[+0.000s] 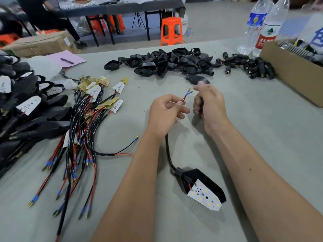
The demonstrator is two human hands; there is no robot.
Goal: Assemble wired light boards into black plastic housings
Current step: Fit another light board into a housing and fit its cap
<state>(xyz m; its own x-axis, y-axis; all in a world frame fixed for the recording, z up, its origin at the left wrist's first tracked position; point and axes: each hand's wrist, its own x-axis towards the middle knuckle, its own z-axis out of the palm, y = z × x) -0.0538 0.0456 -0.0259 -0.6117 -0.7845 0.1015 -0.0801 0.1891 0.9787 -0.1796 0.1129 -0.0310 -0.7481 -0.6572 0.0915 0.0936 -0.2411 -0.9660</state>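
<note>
Grey table (pixel 262 137) — left hand (pixel 166 114) pinches wire ends (pixel 186 95); right hand (pixel 209 105) grips black part (pixel 201 100).

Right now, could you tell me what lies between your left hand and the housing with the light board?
In the head view, only the black cable runs from the left hand to the housing, over bare table.

On the grey felt-covered table (pixel 262 137), a white light board with yellow dots (pixel 204 196) sits in a black plastic housing (pixel 209 180), red and blue-tipped wires (pixel 185 96) rise centrally, a pink paper sheet (pixel 66 57) lies near the far-left edge, and an orange plastic stool (pixel 171 30) stands beyond.
</note>
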